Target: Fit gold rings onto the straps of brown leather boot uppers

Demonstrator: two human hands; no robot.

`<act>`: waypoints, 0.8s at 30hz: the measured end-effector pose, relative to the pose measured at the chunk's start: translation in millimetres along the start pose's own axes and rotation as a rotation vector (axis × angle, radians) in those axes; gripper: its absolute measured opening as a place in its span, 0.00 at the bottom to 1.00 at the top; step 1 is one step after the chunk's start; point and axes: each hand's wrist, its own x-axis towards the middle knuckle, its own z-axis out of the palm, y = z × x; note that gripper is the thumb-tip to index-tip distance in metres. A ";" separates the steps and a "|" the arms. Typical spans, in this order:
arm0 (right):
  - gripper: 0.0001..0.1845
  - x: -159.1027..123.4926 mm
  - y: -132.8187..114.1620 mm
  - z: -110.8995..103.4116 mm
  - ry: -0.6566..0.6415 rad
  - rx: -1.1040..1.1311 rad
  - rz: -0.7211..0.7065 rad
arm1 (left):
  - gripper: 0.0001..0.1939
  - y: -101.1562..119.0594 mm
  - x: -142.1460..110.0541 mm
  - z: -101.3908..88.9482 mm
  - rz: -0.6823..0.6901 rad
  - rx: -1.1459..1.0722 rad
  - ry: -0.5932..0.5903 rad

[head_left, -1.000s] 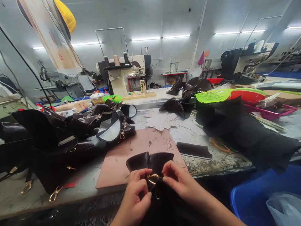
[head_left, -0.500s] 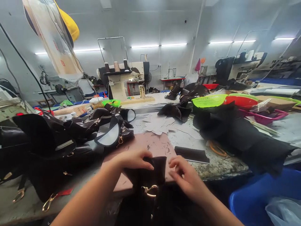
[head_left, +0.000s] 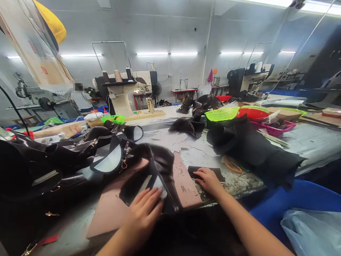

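A dark brown leather bag piece (head_left: 162,160) lies tilted on the pink board (head_left: 106,209), its inside showing a pale strip and a whitish patch. My left hand (head_left: 147,209) rests on its near edge, fingers stretched side by side across the leather; the thumb is hidden. To the right, my right hand (head_left: 209,181) touches a flat dark strip (head_left: 220,174) just beyond the board. Its fingers are spread over the strip, with the thumb apart from them.
Dark leather bags (head_left: 74,153) with gold clasps crowd the left. A black material roll (head_left: 250,149), orange-handled scissors (head_left: 233,165) and a green basket (head_left: 222,113) are on the right. A blue bin (head_left: 266,202) stands below the edge. Behind is a sewing machine (head_left: 122,96); a person (head_left: 82,101) sits farther back.
The leather piece has moved up onto the pink board and turned, now showing its inside. My left hand lies lower on it. My right hand has gone from beside it to the dark strip.
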 end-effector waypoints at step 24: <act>0.05 -38.8 -152.1 -50.9 -0.102 0.634 -0.507 | 0.10 46.8 37.4 -49.2 -0.988 -1.031 -0.244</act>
